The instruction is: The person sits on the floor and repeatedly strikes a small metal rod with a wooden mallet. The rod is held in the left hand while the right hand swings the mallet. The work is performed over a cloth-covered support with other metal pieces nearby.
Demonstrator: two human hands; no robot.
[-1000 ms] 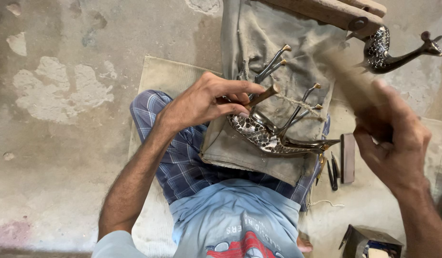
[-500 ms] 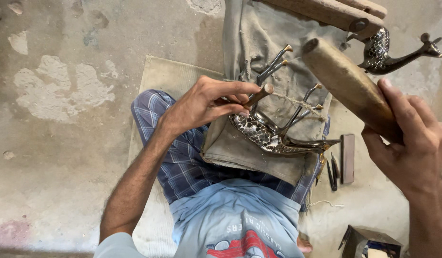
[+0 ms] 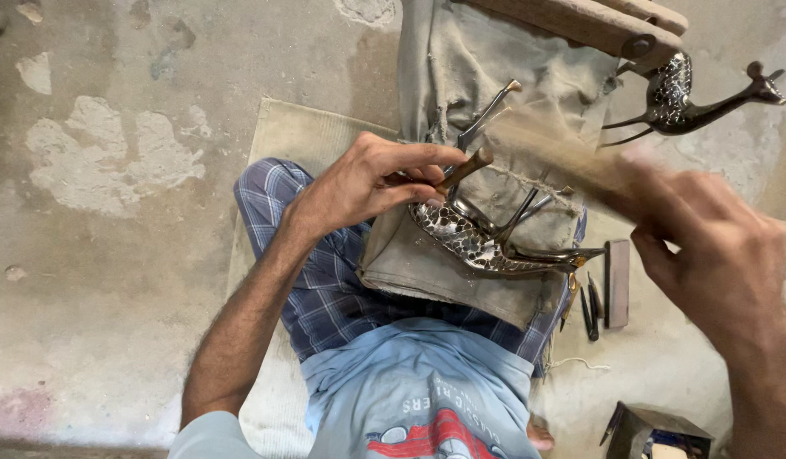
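- left hand (image 3: 371, 183) has its grip pinched tight on a small chisel (image 3: 463, 169); tip set on the patterned metal deer (image 3: 482, 245) lying on the grey cloth (image 3: 461, 255) over the lap
- right hand (image 3: 720, 255) is wrapped round a wooden mallet (image 3: 563, 153), blurred mid-swing; grip closed on the handle
- I'd reckon the trick is short, even taps; chisel steady, eyes on the tip, not the mallet
- spare punches (image 3: 590, 297) lie on the floor by the knee; second deer (image 3: 690, 93) sits well apart
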